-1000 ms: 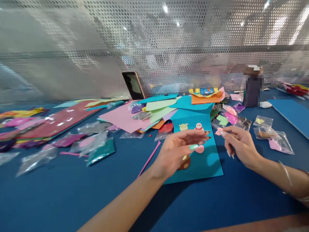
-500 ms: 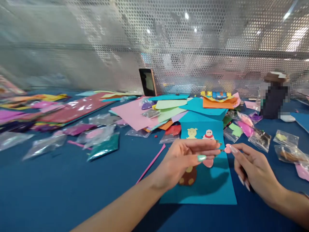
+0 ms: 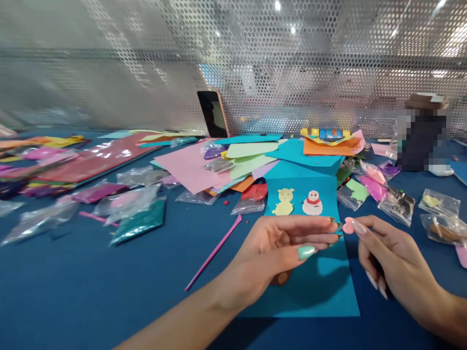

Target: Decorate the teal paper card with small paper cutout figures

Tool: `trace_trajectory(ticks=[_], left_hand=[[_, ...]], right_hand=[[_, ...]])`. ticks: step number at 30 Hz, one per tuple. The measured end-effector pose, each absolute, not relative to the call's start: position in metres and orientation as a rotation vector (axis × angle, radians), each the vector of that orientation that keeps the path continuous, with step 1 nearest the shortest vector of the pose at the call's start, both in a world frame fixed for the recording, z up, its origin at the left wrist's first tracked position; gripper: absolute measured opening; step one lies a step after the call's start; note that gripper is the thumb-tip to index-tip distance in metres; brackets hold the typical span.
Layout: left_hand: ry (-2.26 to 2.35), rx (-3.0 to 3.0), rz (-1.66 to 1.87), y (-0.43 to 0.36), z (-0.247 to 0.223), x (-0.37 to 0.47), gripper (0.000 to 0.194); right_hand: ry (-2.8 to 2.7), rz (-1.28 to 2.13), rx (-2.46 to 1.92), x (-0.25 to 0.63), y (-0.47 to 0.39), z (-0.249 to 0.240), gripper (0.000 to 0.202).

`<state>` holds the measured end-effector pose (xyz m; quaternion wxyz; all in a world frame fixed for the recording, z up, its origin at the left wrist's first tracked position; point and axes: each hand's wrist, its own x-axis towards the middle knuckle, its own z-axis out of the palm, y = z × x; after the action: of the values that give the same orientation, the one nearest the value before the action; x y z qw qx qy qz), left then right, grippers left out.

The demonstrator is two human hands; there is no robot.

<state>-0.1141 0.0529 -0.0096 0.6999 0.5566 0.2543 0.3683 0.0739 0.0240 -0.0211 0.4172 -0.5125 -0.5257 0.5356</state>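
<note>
Pink piece [image 3: 349, 226] is clamped between the thumb and fingers of the right hand [image 3: 397, 260] near an edge of the blue sheet [image 3: 314, 296], just beside the fingertips of the left hand [image 3: 272, 253], held open over the sheet, thumb apart

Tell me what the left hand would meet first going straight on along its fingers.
Most likely the small pink piece pinched in the right hand, right by the fingertips of the left hand; depth there is hard to judge.
</note>
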Motion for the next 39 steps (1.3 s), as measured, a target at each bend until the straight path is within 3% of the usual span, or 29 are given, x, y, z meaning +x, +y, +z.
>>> trace_trajectory(ticks=[8, 13, 18, 23, 27, 39], left_hand=[[0.769, 1.581, 0.898, 0.051, -0.012, -0.11, 0.029], [0.884, 2.107, 1.01, 0.045, -0.015, -0.101, 0.042], [0.732, 2.287, 1.14, 0.043, -0.017, -0.101, 0.022], [0.679, 2.41, 1.204, 0.043, -0.016, -0.101, 0.023], [0.628, 2.48, 1.203, 0.041, -0.017, -0.099, 0.007], [0.679, 2.647, 1.182, 0.047, -0.018, -0.103, 0.011]], right_hand=[[-1.412, 1.352, -1.241, 0.076, 0.019, -0.022, 0.035], [-1.549, 1.436, -1.178, 0.075, 0.017, -0.022, 0.035], [-1.643, 1.486, -1.148, 0.075, 0.018, -0.022, 0.034], [-1.68, 1.486, -1.194, 0.077, 0.018, -0.022, 0.035], [-1.697, 1.511, -1.189, 0.077, 0.019, -0.021, 0.042], [-1.634, 1.495, -1.227, 0.076, 0.021, -0.019, 0.035]])
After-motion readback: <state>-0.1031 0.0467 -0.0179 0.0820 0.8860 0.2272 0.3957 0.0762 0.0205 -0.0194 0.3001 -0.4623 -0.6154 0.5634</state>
